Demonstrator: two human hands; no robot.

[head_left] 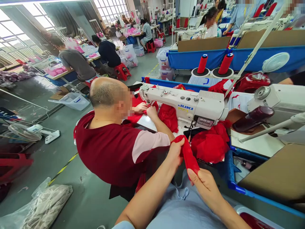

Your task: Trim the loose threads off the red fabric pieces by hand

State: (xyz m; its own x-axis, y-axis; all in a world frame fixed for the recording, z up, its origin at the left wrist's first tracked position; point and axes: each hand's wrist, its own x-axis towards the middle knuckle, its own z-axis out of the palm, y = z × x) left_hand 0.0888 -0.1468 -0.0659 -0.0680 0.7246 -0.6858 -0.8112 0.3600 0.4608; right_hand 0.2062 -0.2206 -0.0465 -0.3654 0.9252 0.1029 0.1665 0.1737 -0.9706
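A strip of red fabric [190,156] is stretched between my two hands, just in front of my body. My left hand [176,152] is closed around its upper end, thumb on top. Lower and to the right, my right hand [202,181] pinches the other end between thumb and fingers. Beyond my hands, a heap of red fabric [209,144] lies on the table edge beside a white sewing machine [183,105]. A co-worker in a dark red top [107,146] sits close on my left, both hands at the machine's needle end on red cloth.
Two red thread cones [225,64] stand behind the machine. On the right are a second sewing machine [281,103], a dark red bottle [254,118] and a blue-framed cloth bin [234,187]. A plastic-wrapped bundle [47,203] lies on the floor at left, near a fan [26,132].
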